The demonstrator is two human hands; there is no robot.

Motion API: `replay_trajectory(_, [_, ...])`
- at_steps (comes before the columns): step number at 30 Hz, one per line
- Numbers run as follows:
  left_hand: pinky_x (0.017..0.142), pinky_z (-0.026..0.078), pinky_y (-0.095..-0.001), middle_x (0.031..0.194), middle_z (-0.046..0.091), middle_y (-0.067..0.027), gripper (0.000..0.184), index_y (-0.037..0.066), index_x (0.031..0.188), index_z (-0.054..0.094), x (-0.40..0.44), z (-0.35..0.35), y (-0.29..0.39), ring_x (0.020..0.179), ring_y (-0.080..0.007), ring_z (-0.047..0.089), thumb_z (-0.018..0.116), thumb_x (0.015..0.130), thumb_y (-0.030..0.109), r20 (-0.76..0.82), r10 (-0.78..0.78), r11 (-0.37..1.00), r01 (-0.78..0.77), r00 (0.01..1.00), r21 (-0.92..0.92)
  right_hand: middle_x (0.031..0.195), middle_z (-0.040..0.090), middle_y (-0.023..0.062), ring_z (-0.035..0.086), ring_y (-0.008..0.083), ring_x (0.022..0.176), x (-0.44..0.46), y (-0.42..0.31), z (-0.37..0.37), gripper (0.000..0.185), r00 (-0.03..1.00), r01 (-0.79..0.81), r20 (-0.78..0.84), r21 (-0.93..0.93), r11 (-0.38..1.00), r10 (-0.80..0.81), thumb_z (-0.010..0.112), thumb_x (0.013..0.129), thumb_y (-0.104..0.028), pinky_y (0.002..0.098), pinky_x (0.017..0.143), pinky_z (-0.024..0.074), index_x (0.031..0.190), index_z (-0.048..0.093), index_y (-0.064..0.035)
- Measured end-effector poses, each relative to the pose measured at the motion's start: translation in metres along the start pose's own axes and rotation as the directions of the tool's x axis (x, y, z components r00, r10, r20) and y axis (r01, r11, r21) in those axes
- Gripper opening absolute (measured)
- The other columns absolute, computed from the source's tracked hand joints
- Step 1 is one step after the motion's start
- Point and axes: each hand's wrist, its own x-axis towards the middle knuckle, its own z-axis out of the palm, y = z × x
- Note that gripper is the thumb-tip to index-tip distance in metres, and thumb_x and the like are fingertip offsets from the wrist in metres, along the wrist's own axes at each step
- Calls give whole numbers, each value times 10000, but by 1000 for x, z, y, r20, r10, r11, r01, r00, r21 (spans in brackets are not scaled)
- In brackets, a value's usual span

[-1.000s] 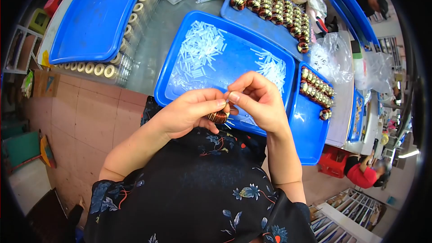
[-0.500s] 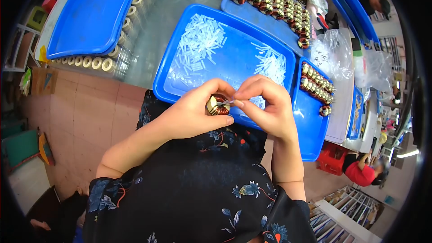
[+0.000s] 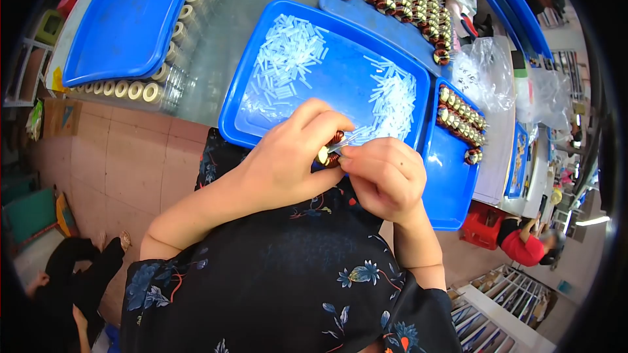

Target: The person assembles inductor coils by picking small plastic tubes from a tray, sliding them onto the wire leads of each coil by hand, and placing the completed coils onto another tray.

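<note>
My left hand (image 3: 288, 157) is wrapped round a copper-wound ring coil (image 3: 331, 158) with pale yellow sections, above the near edge of a blue tray (image 3: 340, 46). The fingers of my right hand (image 3: 389, 173) are pinched together at the coil's right side; whatever is between them is too small to make out. A thin clear sleeve (image 3: 341, 144) sticks out of the coil between both hands. Short clear tubes lie in the tray in a left pile (image 3: 284, 59) and a right pile (image 3: 394, 101).
Finished-looking coils stand in rows on a blue tray (image 3: 366, 16) behind and in a smaller blue tray (image 3: 451, 183) at right. At left, a blue tray (image 3: 131, 19) rests over pale rings (image 3: 152, 92). Plastic bags (image 3: 484, 72) lie right. Two people are nearby.
The coil has turned and shifted slightly right, more covered by my left hand. My right hand has moved lower, its fingers curled tighter. A person in black has come into view at lower left.
</note>
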Motion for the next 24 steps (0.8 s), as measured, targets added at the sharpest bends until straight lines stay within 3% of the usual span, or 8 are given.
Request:
replay_trajectory(9, [685,522,-370,862,637,-116,331,54,972,579,-2,12,-4,787,-300,657,777,709,79,-7,-88,995,88,996,52,819,671,59,660,244,711,5,1,-3,314,1000,-9,10,46,999,8,757,652,25,332,634,540,949,686,-52])
replay_trajectory(12, [592,504,-410,762,625,-120,323,55,912,562,0,13,-6,697,-341,646,794,705,143,-23,-4,997,6,1000,76,802,665,50,651,236,688,8,1,-7,306,998,-51,43,96,994,47,756,648,22,329,607,522,936,695,-63])
replay_trajectory(15, [590,507,-401,762,628,-120,301,55,878,560,1,13,-8,689,-337,646,793,708,139,-51,-5,1000,5,999,-13,777,654,36,639,225,655,12,-1,-11,304,988,-106,125,118,987,91,747,635,26,327,570,499,918,704,-75])
replay_trajectory(18, [618,507,-350,786,627,-103,289,53,893,583,0,7,-7,711,-273,653,787,690,78,-20,18,997,-16,1000,71,738,627,26,628,211,625,13,-14,-13,295,986,-78,156,81,994,65,720,618,46,321,548,488,886,711,-77])
replay_trajectory(22, [628,519,-347,783,635,-108,308,40,906,584,-6,15,-14,704,-283,657,789,680,77,2,21,1000,-22,1000,11,725,617,31,612,212,606,1,-13,-5,268,988,-32,157,120,992,13,723,641,40,331,545,480,882,699,-76])
replay_trajectory(24, [615,514,-382,774,634,-123,279,48,880,569,0,13,-16,717,-318,656,774,694,84,-40,-11,1000,11,999,-16,719,613,36,610,221,606,7,4,-3,244,984,-125,140,124,984,107,720,663,40,342,550,477,872,689,-82])
